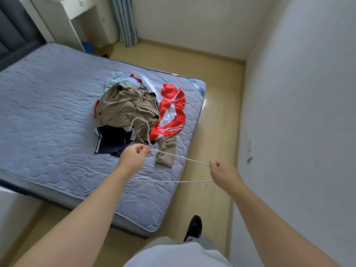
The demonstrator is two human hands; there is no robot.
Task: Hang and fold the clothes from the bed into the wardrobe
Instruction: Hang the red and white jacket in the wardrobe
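Observation:
A thin white hanger (174, 181) is held level over the near corner of the bed (48, 116). My left hand (134, 156) pinches it at the neck below the hook, and my right hand (221, 173) grips its right end. Beyond the hands a heap of clothes lies on the mattress: a tan garment (125, 106) on top, a red and white sports top (170, 110) to its right, a dark navy piece (111, 141) at the near side and a pale blue piece (115, 79) at the back.
A white wall (298, 93) runs close along the right, with a switch plate (249, 150). A strip of wooden floor (217, 132) lies between bed and wall. A white cabinet (63, 22) and curtain (125, 20) stand at the far end. My foot (194, 227) is on the floor.

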